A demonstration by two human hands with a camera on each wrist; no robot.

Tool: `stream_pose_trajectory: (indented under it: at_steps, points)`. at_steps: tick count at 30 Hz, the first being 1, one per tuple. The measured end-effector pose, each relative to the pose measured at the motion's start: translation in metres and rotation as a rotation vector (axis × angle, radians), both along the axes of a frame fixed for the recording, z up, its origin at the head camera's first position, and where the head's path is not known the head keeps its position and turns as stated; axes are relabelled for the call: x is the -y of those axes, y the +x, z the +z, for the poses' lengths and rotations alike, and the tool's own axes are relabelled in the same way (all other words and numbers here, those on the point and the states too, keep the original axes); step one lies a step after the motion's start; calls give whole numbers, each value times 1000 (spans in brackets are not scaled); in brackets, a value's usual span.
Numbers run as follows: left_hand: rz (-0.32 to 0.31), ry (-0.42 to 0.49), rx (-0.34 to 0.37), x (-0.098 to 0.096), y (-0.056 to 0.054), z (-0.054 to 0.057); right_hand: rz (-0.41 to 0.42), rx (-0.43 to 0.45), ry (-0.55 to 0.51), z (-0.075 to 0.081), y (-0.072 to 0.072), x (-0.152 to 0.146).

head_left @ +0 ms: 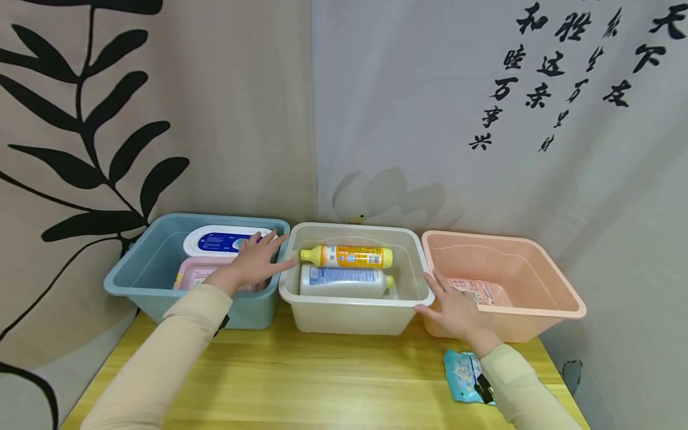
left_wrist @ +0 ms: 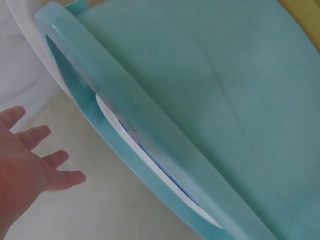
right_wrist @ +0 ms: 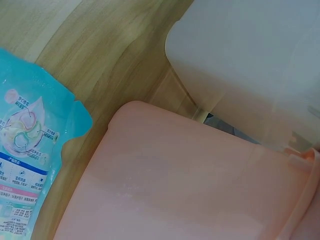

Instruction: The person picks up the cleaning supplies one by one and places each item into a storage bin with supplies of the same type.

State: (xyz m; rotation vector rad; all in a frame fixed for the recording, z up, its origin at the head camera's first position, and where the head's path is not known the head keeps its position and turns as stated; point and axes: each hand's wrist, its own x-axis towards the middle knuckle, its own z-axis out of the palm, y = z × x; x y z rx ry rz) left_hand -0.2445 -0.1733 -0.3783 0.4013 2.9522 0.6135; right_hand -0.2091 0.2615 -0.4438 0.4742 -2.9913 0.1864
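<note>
Pouch point(head_left: 459, 376): teal, on table point(head_left: 333, 382), R side.
R hand point(head_left: 454, 307): fingers extended, no grip seen, at white bin point(head_left: 349, 319) / pink bin point(head_left: 537, 280) rims, prob. steadying.
L hand point(head_left: 255, 263): fingers spread, nothing held, over blue bin point(head_left: 249, 313); contact unclear.
White bin: mid-row, prob. for reach; glossy, rounded, 2 bottles point(head_left: 355, 257) lying inside.

From above, the head camera looks forward and down over the surface point(head_left: 349, 376) and takes in the whole blue bin point(head_left: 242, 315), white bin point(head_left: 355, 318) and pink bin point(head_left: 516, 330). The left wrist camera faces the blue bin from very near, tilted — the head view shares this bin. The right wrist camera, also near and tilted, looks down — sharing pink bin, white bin and pouch point(right_wrist: 25, 135) with the head view.
</note>
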Motion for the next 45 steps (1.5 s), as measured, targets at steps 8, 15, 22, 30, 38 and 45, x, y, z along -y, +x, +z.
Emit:
stream_pose_trajectory:
  at_steps: [8,15,22,30,38,45]
  points:
    - [-20,-26,-74,1,13,-3,-4,10,-1,-1,0,-1]
    - [-48,-54,-154,-2,26,-11,-4,-2,-1,-1,-1,0]
    - [-68,-62,-179,-4,36,-23,-2,-2,-4,-1,-1,0]
    - [-84,-64,-231,-7,47,-35,2,-19,3,0,0,0]
    - [-131,-108,-259,-15,58,-52,-5,-8,-4,0,2,-3]
    - [-148,-158,-271,-15,59,-62,2,20,-31,0,-2,-1]
